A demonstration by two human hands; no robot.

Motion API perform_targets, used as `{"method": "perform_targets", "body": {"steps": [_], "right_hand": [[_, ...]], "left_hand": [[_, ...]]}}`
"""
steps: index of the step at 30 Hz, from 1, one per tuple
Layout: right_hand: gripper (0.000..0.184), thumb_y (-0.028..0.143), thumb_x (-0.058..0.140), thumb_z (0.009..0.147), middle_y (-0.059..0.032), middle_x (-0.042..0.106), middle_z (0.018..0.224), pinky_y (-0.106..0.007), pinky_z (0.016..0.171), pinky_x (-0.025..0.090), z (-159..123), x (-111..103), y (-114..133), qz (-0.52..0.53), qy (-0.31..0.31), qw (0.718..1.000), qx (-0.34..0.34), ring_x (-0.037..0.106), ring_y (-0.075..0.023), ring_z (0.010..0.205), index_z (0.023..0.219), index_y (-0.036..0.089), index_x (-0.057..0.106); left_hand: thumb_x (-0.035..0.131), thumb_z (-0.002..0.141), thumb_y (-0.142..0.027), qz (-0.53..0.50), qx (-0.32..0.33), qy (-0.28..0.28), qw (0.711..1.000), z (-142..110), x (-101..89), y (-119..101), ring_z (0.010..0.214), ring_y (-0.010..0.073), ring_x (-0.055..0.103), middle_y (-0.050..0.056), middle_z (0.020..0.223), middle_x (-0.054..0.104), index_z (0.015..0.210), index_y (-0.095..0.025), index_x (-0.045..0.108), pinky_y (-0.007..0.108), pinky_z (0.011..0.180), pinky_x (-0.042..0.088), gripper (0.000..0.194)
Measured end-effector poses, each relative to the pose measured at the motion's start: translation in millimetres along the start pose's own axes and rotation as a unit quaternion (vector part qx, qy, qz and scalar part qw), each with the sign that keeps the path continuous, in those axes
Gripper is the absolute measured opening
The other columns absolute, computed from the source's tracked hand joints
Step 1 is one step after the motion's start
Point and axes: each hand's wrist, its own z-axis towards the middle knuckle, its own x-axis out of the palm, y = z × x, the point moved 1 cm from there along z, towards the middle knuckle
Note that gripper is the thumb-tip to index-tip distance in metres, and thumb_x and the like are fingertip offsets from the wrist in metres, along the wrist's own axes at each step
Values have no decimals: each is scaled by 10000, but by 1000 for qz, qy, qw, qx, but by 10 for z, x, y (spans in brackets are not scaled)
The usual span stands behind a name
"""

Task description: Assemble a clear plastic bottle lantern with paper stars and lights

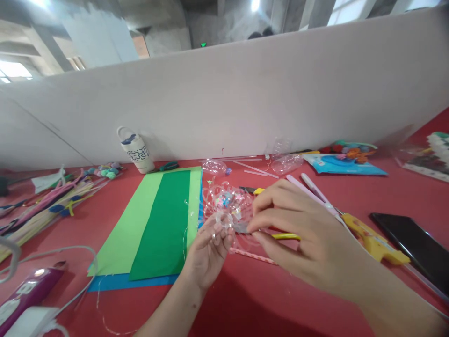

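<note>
My left hand (pixel 209 250) is closed around the neck of a cut clear plastic bottle (pixel 224 218), whose thin strips curl outward like petals. Small coloured star pieces (pixel 226 200) show among the strips. Just to the right, my right hand (pixel 298 224) has thumb and forefinger pinched together beside the neck; what lies between the fingertips is too small to make out. A patterned pink straw (pixel 252 255) lies on the red table below the hands, and a yellow handle (pixel 286 237) shows partly behind my right hand.
Green sheets (pixel 168 224) lie left. A tumbler (pixel 136 152), clear bottle pieces (pixel 287 163) and a blue packet (pixel 345 164) stand along the white partition (pixel 224 103). A yellow glue gun (pixel 375 238) and black phone (pixel 410 243) lie right; a purple device (pixel 28 295) and cables lie left.
</note>
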Motion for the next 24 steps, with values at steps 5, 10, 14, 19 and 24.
{"method": "perform_targets", "body": {"steps": [5,10,14,19,24], "right_hand": [[157,139,513,846,-33,585,795,-337,705,394,8,150,-44,-47,-7,999,-2,467,-171,776,802,204,650],[125,148,523,847,-41,563,834,-339,734,403,6,212,-80,-64,-21,998,-6,463,-183,829,843,207,634],[117,168,553,823,-58,550,1007,-391,820,407,1,204,-92,-97,-33,995,-11,457,-223,980,864,235,640],[113,148,553,818,-60,539,1093,-431,910,393,-3,276,-122,-86,-13,996,-12,413,-234,1079,797,225,633],[135,149,531,836,-65,548,1039,-443,960,359,-21,379,-142,-91,-6,996,-9,414,-228,1061,743,200,615]], "left_hand": [[693,657,-80,-5,19,29,999,0,3,-1,670,114,672,1,784,711,1039,-176,603,195,669,545,404],[693,660,-75,-10,22,36,999,0,6,-10,671,110,670,-1,802,713,1025,-180,599,198,671,543,391],[705,647,-81,-4,20,44,999,-3,15,-6,675,111,668,-4,788,709,1017,-185,605,191,664,536,397],[726,631,-94,9,20,46,999,-9,20,21,646,104,651,-5,764,693,934,-171,623,195,648,525,329],[719,664,-112,30,36,69,997,-3,23,30,558,73,589,-23,699,650,834,-161,623,187,577,498,201]]}}
